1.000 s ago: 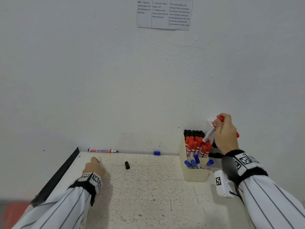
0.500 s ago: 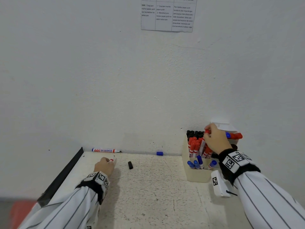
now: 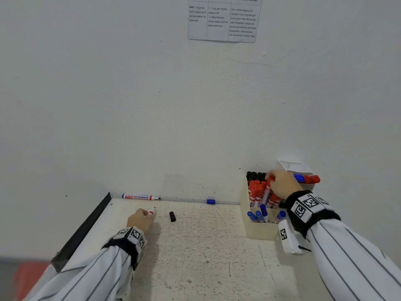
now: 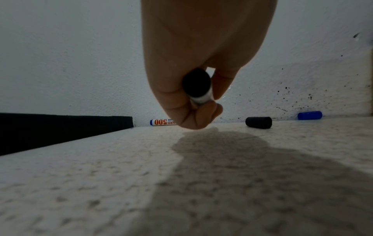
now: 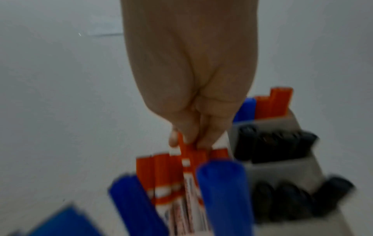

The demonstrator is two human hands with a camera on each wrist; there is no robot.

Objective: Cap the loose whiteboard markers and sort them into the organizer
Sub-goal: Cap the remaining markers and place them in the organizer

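A speckled white table meets a plain white wall, and the beige organizer stands at its far right. Over the organizer's red section, the right hand pinches the cap of a red marker standing among the others (wrist view blurred). Left of the organizer, the left hand curls its fingers round an uncapped marker. Between that hand and the organizer lies a black cap; a blue cap and another uncapped marker lie by the wall.
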